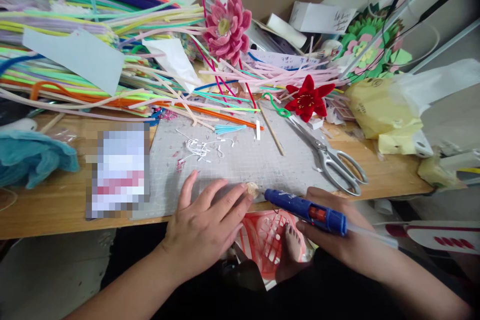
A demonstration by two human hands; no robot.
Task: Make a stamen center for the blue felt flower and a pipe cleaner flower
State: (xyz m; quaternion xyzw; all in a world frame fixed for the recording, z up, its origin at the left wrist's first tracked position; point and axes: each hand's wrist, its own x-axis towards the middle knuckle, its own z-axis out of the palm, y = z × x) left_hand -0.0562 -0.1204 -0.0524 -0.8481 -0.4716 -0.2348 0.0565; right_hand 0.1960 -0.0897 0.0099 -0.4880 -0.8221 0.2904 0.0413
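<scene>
A blue hot glue gun (305,210) is gripped in my right hand (337,240), with a clear glue stick sticking out of its back end. Its nozzle points left at a small round beige disc (252,190) near the front edge of the grey cutting mat (240,155). My left hand (212,220) lies with fingers spread over the mat's front edge. One of its fingertips reaches the disc; whether it presses on it I cannot tell. Beyond the hand sits a little tangle of white strings (197,147).
Silver scissors (330,155) and a thin wooden stick (272,127) lie on the mat. Behind are a red fuzzy flower (308,98), a pink one (227,27) and piles of coloured pipe cleaners (150,72). A yellow bag (382,107) stands right, a blue fuzzy piece (35,157) left.
</scene>
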